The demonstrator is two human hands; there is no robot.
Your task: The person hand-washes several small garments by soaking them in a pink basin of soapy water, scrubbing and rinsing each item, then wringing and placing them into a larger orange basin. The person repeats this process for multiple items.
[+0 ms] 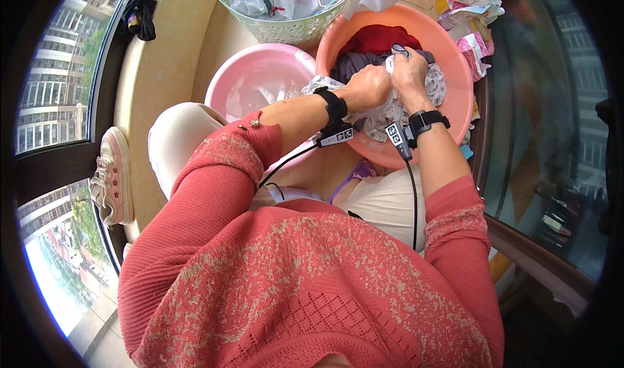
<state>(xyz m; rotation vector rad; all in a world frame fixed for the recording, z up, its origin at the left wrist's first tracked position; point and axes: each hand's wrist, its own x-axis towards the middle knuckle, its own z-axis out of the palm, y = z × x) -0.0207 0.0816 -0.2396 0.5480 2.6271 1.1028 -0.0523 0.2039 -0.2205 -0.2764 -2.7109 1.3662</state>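
Note:
Over the orange plastic basin (458, 95), my left hand (371, 86) and my right hand (409, 73) are side by side, closed on a white patterned cloth (387, 117). The cloth hangs below them into the basin, and a part of it reaches left over the rim of a pink basin (222, 78). Red fabric (378, 39) and dark grey fabric (353, 65) lie in the orange basin behind my hands. Water and some pale cloth show in the pink basin. A dark-edged bit of cloth sticks up by my right fingers.
A pale green plastic basket (273, 29) holding white cloth stands beyond the basins. Plastic packages (473, 51) line the right side by a glass door. On the left ledge are a pink shoe (112, 175) and a black cloth item (141, 15). Cables hang from both wrist straps.

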